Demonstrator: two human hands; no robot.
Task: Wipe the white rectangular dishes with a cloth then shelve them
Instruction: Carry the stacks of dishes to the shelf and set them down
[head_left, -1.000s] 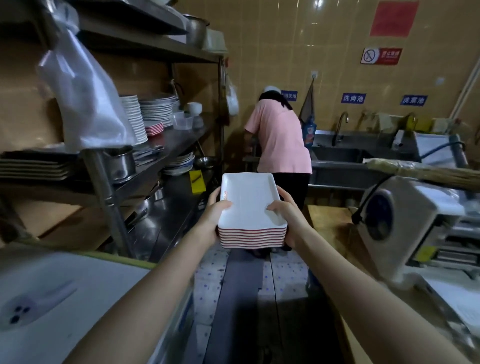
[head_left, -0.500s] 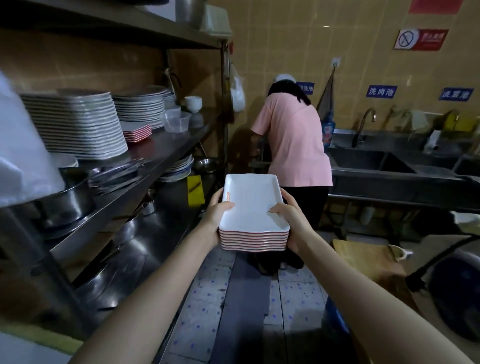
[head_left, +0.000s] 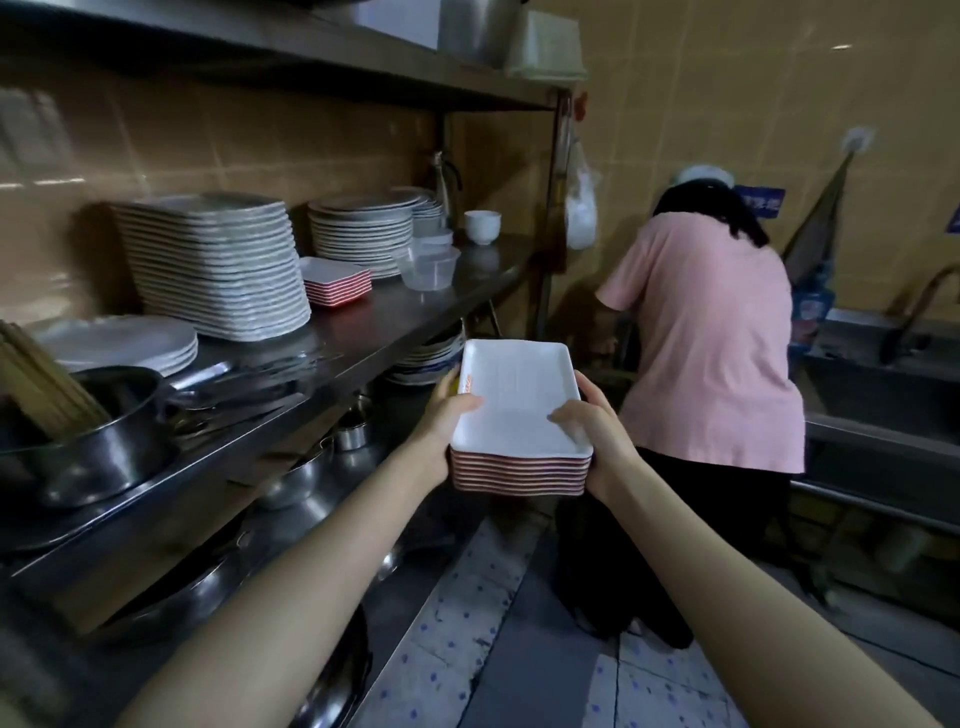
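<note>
We see the dishes (head_left: 514, 410) smooth and faintly glossy, white on top with red sides. The shelf (head_left: 467, 291) is brushed metal with a dull sheen. The pot (head_left: 119, 452) is shiny metal, the tubs (head_left: 434, 267) clear plastic, the wall tiles (head_left: 701, 130) glazed.

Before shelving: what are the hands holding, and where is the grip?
A stack of white rectangular dishes, left hand gripping its left side, right hand its right side, thumbs on top.

Past the right hand (head_left: 602, 441), a person in a pink shirt (head_left: 711, 332) stands near a sink (head_left: 883, 395). Left of the left hand (head_left: 441, 426), a shelf (head_left: 441, 306) holds round plates (head_left: 363, 234) and a cup (head_left: 482, 226).
</note>
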